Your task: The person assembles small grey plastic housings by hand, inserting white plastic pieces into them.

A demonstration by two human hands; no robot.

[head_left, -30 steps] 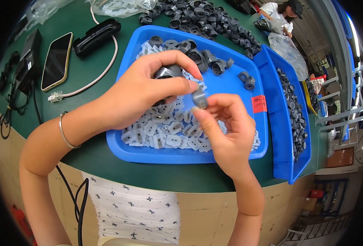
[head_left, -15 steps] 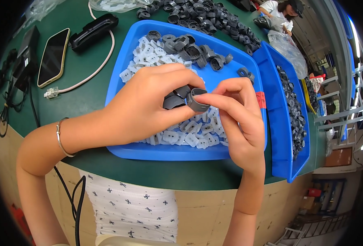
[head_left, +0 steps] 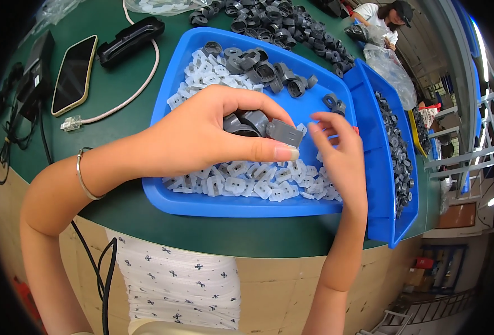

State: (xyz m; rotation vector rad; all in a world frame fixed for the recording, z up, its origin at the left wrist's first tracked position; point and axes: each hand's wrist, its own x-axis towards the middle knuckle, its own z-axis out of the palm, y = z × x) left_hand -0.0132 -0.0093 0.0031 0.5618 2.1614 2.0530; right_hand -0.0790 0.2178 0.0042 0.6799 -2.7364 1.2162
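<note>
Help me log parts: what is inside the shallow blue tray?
Pale translucent pieces and dark grey rings lie in the tray. The left hand, holding grey parts, and the right hand block some of it; what's underneath cannot be seen.

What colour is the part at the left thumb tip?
The part is grey, best seen in the head view.

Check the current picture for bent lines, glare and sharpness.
Head view: the near edge of the table bows, likely fisheye distortion; head view: a strip light at upper right glares white; head view: the gray part in the left hand looks fairly crisp.
</note>
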